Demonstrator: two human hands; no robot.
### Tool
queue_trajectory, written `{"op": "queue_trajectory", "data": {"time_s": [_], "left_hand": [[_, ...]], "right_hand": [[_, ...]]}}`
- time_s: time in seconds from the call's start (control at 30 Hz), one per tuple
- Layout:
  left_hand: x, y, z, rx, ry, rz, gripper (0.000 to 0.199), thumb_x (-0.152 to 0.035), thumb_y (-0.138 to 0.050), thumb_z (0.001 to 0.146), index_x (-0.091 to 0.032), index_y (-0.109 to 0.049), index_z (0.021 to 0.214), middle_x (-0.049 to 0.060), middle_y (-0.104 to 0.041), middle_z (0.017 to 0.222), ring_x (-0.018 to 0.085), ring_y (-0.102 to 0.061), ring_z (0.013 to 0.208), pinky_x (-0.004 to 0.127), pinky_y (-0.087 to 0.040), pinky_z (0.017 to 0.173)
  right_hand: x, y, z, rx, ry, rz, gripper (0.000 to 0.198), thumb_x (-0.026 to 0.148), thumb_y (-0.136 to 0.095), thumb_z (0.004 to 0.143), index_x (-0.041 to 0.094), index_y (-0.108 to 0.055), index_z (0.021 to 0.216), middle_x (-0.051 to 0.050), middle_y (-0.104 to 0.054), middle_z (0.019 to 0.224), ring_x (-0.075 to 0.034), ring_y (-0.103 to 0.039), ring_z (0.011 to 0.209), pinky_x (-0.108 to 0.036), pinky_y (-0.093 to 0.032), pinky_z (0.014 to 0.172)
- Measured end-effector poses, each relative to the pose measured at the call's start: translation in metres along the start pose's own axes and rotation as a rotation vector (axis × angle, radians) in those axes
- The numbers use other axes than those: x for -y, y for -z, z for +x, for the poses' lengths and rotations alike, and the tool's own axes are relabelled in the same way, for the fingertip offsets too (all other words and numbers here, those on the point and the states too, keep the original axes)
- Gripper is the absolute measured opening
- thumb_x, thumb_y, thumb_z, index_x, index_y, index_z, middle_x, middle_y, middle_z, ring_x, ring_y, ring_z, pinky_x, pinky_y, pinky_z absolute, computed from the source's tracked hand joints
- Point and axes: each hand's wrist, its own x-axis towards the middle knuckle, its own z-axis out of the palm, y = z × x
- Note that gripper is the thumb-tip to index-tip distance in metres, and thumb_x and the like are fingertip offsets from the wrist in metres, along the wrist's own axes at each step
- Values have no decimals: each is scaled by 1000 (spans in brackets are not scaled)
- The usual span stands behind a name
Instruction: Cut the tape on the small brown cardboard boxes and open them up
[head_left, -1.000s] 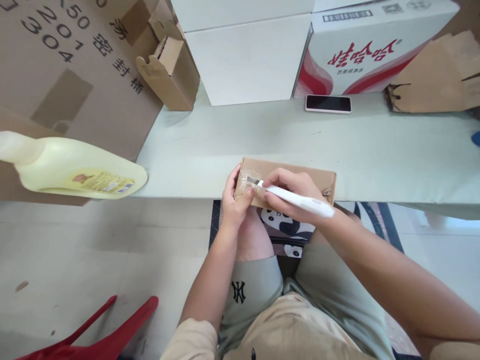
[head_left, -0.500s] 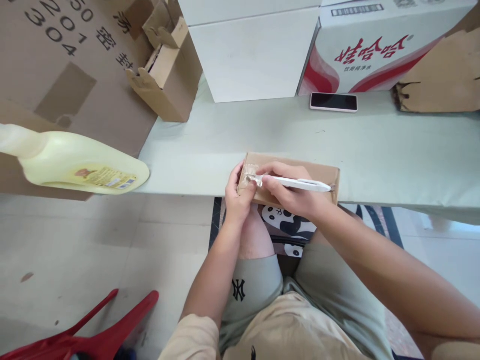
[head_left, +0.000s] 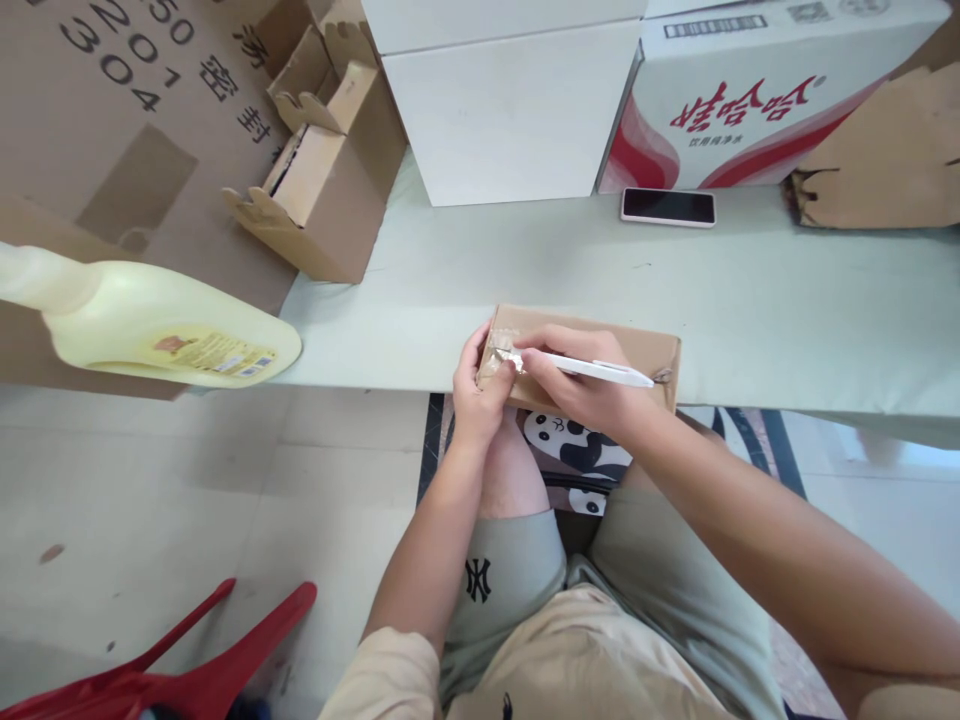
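Note:
A small brown cardboard box (head_left: 637,345) lies at the front edge of the table, partly overhanging it. Crumpled clear tape (head_left: 504,345) covers its left end. My left hand (head_left: 480,385) is closed round that end, thumb on top next to the tape. My right hand (head_left: 581,375) rests over the middle of the box and pinches a slim white pen-shaped tool (head_left: 611,372). Its thin dark tip points left at the tape; whether it is a pen or a blade, I cannot make out. The right end of the box has a torn spot.
A pale yellow bottle (head_left: 172,325) and an open-flapped brown carton (head_left: 330,190) stand on the left. Behind are a white box (head_left: 517,120), a red-and-white carton (head_left: 742,120) and a phone (head_left: 667,207). A red chair (head_left: 217,660) is on the floor at lower left.
The white tool has tilted slightly, its rear end shifting a little left. The open-flapped carton on the left has slid towards the front and left. Both hands stay nearly in place.

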Motion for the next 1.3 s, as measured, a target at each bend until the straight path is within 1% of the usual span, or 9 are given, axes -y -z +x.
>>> {"op": "queue_trajectory", "data": {"time_s": [0.27, 0.4, 0.5, 0.63, 0.7, 0.9, 1.1, 1.2, 1.3], "left_hand": [[1, 0, 0, 5, -17, 8, 70, -62, -77, 83, -23, -63, 139, 14, -68, 143, 34, -66, 131, 46, -53, 112], [4, 1, 0, 9, -20, 27, 72, -64, -76, 83, -23, -61, 141, 14, -67, 143, 35, -65, 131, 47, -53, 111], [5, 1, 1, -5, -25, 18, 74, -66, -77, 81, -22, -63, 139, 14, -68, 142, 35, -66, 131, 46, -54, 111], [1, 1, 1, -3, -28, -3, 70, -64, -79, 81, -22, -65, 136, 14, -70, 139, 33, -68, 128, 43, -56, 109], [-1, 0, 1, -10, -26, 3, 68, -63, -78, 82, -22, -65, 135, 13, -70, 138, 33, -68, 127, 44, -56, 108], [0, 1, 2, -20, -36, 0, 65, -62, -78, 83, -24, -66, 134, 12, -72, 133, 31, -70, 122, 43, -56, 107], [1, 3, 2, -15, -30, 14, 65, -61, -78, 84, -25, -66, 136, 12, -71, 136, 32, -68, 127, 43, -54, 110], [1, 1, 2, -24, -14, -9, 66, -60, -80, 82, -24, -66, 135, 12, -71, 135, 31, -68, 127, 41, -54, 110], [2, 3, 5, -51, 40, -78, 67, -58, -85, 76, -24, -68, 132, 12, -71, 134, 30, -69, 125, 37, -54, 106]], "right_hand": [[-10, -1, 2, -32, 27, -165, 21, 30, -56, 92, 23, -72, 82, -5, -79, 81, -19, -68, 70, -30, -46, 65], [-12, 13, -9, -104, 27, -181, 22, 29, -58, 90, 23, -70, 73, -3, -74, 70, -18, -64, 63, -31, -43, 60], [-19, 36, -31, -246, -94, -13, 20, 27, -59, 89, 24, -73, 75, -3, -70, 64, -18, -63, 59, -31, -44, 56], [-37, 66, -66, -566, -319, 293, 17, 20, -61, 81, 23, -78, 77, -3, -65, 56, -15, -58, 48, -29, -42, 47], [-45, 73, -79, -632, -388, 346, 16, 20, -62, 79, 23, -77, 75, -2, -64, 55, -14, -57, 47, -28, -43, 46], [-53, 69, -94, -495, -380, 217, 10, 21, -68, 79, 23, -78, 80, -1, -70, 63, -16, -66, 57, -28, -53, 52], [-52, 76, -102, -442, -303, 112, 12, 21, -69, 79, 24, -80, 82, -2, -72, 65, -17, -67, 57, -29, -51, 51], [-63, 81, -112, -496, -315, 121, 12, 20, -68, 80, 24, -80, 82, -1, -71, 64, -16, -66, 57, -29, -52, 53], [-82, 78, -125, -668, -298, 211, 9, 25, -68, 85, 24, -78, 86, 1, -70, 67, -14, -61, 52, -27, -50, 50]]}}
